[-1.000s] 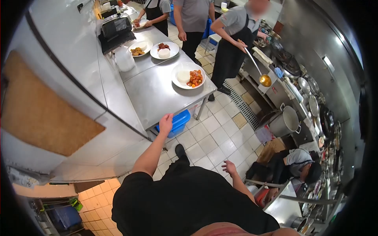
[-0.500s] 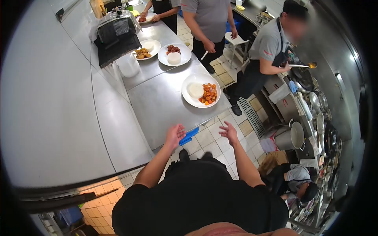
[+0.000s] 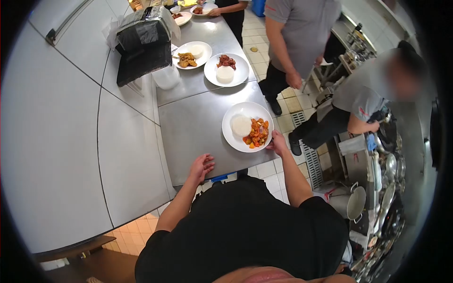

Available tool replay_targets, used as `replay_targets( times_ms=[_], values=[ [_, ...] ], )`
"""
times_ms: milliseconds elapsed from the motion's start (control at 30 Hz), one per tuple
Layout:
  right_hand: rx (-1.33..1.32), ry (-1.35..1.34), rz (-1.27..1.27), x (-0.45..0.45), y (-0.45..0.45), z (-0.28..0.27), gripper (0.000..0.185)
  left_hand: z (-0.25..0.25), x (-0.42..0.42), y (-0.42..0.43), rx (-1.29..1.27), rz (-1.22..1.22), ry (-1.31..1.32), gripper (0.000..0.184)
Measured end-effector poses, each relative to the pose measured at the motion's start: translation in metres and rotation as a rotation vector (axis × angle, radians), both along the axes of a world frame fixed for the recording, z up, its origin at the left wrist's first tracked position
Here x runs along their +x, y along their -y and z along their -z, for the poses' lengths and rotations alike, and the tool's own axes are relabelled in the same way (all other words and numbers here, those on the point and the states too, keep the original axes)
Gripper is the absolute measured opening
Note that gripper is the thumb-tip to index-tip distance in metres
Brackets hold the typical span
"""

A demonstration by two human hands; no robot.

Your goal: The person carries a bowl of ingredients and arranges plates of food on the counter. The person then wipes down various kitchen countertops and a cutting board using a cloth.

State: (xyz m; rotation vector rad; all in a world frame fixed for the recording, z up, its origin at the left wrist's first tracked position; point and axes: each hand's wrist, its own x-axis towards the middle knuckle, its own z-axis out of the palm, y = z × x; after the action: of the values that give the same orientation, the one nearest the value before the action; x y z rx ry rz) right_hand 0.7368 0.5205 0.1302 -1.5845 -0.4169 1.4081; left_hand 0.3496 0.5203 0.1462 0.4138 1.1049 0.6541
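A white plate with a mound of rice and pieces of food in red-orange sauce sits on the steel table near its right edge. My right hand is at the plate's right rim, its fingers closed on the edge and partly hidden. My left hand is held at the table's front edge, left of the plate and apart from it. Its fingers are loosely spread, with nothing in them.
Farther up the steel table stand more filled plates, among them one with dark red meat and one with yellowish pieces. A black device is at the left wall. Co-workers stand across and right, near the stove.
My right hand has moved forward from open air to the plate's right rim. My left hand remains open near the table's front edge. The view has moved closer to the table.
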Motion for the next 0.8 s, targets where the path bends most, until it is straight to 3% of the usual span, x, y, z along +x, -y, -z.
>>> replay_targets(
  times_ms=[267, 367, 467, 500, 667, 800],
  values=[
    [0.014, 0.032, -0.273, -0.006, -0.058, 0.002, 0.030, -0.009, 0.068, -0.032, -0.066, 0.157, -0.207, 0.033],
    [0.002, 0.031, -0.378, -0.027, -0.088, 0.006, 0.032, -0.001, 0.061, -0.047, -0.114, 0.110, -0.221, 0.029],
    [0.127, 0.212, -0.482, -0.035, -0.129, 0.008, 0.035, 0.007, 0.051, -0.056, -0.123, -0.032, -0.221, 0.025],
    [0.018, 0.180, -0.431, -0.034, -0.149, 0.002, 0.042, 0.010, 0.048, -0.058, -0.117, -0.048, -0.222, 0.025],
    [0.094, -0.175, -0.152, -0.036, -0.251, -0.015, 0.050, 0.014, 0.043, -0.061, -0.119, -0.151, -0.188, 0.023],
    [0.082, -0.074, -0.073, -0.053, -0.292, -0.011, 0.034, 0.011, 0.045, -0.065, -0.148, -0.213, -0.182, 0.022]
  ],
)
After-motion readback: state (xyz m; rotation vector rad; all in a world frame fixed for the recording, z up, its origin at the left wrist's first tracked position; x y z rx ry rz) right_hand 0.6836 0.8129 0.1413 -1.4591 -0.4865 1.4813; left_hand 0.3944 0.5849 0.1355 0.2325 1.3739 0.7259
